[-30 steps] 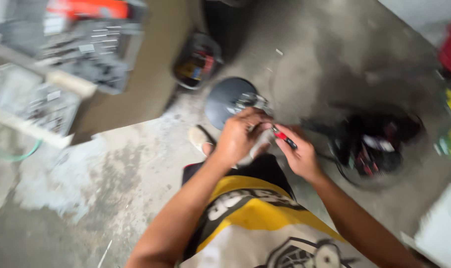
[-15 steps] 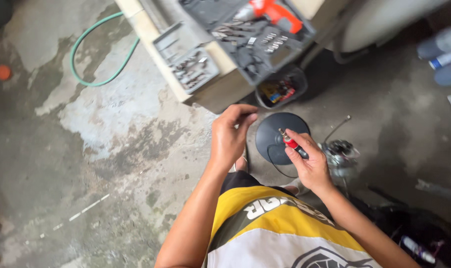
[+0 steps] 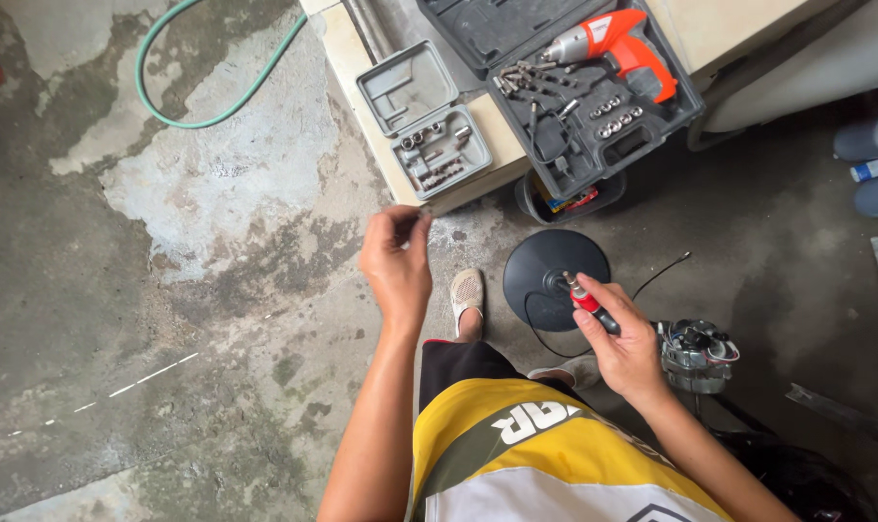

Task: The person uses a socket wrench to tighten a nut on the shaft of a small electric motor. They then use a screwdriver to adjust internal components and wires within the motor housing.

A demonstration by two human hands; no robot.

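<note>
Screwdriver (image 3: pixel 587 304) clamped in right hand (image 3: pixel 627 346); left hand (image 3: pixel 396 261) pinches a small bit (image 3: pixel 424 210) near the open bit case (image 3: pixel 423 122).

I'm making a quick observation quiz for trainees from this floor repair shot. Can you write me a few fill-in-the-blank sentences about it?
1. The right hand holds a red-and-black ____ by its handle.
2. The cordless drill lying in the open grey case is ____ in colour.
3. The left hand pinches a small bit between its ____, raised near the small open bit box.
4. The green hose lies on the ____ floor.

Missing words: screwdriver; orange; fingers; concrete
</note>
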